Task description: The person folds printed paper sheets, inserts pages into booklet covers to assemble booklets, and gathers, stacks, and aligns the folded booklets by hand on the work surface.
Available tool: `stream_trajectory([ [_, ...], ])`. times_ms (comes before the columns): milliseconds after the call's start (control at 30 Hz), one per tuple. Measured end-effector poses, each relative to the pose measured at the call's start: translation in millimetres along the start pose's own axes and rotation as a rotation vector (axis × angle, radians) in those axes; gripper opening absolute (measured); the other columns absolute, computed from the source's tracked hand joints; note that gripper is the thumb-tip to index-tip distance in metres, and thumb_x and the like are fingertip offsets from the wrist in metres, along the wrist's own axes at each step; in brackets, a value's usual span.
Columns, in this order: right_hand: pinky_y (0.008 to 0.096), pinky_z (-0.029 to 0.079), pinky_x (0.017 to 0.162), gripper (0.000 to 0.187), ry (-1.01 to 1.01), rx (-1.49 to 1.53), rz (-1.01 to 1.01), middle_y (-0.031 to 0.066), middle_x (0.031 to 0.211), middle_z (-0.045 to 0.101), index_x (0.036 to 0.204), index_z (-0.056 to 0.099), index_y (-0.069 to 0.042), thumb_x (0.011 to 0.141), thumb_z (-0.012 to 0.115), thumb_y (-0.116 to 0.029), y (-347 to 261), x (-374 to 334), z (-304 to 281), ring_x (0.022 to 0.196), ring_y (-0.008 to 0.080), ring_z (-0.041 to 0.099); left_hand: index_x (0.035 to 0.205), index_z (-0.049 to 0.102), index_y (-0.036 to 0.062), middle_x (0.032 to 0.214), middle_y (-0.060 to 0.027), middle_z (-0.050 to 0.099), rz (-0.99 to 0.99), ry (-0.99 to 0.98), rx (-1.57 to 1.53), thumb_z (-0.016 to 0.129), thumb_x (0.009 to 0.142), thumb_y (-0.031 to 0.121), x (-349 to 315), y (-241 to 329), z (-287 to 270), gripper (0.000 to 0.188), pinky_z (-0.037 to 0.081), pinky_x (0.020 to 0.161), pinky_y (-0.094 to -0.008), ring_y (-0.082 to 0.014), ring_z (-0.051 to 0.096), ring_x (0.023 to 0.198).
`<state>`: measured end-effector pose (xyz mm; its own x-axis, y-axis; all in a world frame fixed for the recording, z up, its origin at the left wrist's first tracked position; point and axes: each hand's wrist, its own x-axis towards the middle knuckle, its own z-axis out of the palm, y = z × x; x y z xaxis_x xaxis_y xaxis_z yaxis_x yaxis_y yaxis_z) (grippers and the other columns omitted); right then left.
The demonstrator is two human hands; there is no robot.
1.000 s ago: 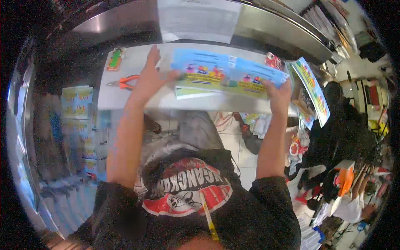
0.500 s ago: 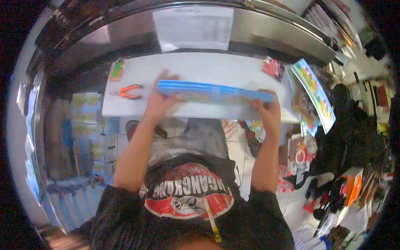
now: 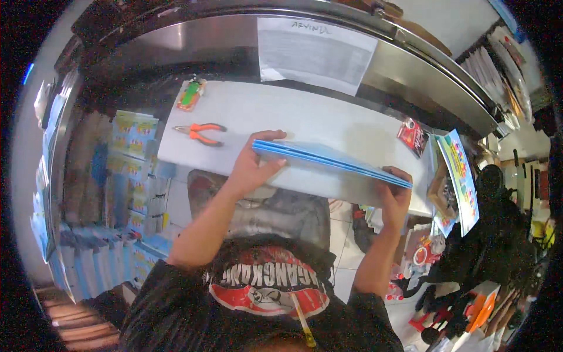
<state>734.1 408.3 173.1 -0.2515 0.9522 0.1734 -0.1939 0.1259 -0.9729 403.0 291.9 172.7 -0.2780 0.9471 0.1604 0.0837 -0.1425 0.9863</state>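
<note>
Evening up the blue-edged sheets (image 3: pixel 334 165) seems the step in hand; it would go best with light, equal pressure at both ends, the layers kept flush and unbent. The stack is held edge-up over the near part of the white surface (image 3: pixel 234 108), sloping down to the right; whether it touches there cannot be told. The left hand (image 3: pixel 253 168) is closed around its left end, thumb on the near side, while the right hand (image 3: pixel 395 196) grips the right end.

Bright white tabletop (image 3: pixel 328 117), dark grainy fisheye rim
</note>
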Motion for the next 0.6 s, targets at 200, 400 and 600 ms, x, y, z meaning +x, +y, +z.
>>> stream_trajectory([
  [200,0.0389,0.043,0.104,0.049,-0.001,-0.125,0.027,0.0146,0.126,0.057,0.123,0.051,-0.004,0.079,0.072,0.0,5,3,-2,0.118,0.0258,0.055,0.135,0.044,0.006,0.138,-0.0139,0.053,0.001,-0.002,0.011,0.074,0.084,0.01,-3,11,-6,0.059,0.029,0.115,-0.0414,-0.0248,0.044,0.134],
  [400,0.0436,0.036,0.108,0.049,0.256,-0.692,-0.559,0.0171,0.135,0.053,0.132,0.05,-0.001,0.085,0.061,-0.005,-72,16,18,0.128,0.0309,0.049,0.136,0.043,0.0053,0.138,-0.0128,0.052,0.072,-0.062,-0.014,0.074,0.084,0.011,1,6,1,0.06,0.024,0.117,-0.0412,-0.0233,0.044,0.134],
  [600,0.0444,0.053,0.078,0.023,-0.743,-1.045,-0.571,0.0136,0.096,0.065,0.106,0.065,-0.006,0.085,0.057,-0.013,-117,47,168,0.091,0.0338,0.064,0.138,0.042,0.0058,0.138,-0.0123,0.051,0.059,-0.021,-0.067,0.074,0.084,0.008,0,10,-12,0.063,0.028,0.116,-0.0411,-0.0213,0.045,0.131],
])
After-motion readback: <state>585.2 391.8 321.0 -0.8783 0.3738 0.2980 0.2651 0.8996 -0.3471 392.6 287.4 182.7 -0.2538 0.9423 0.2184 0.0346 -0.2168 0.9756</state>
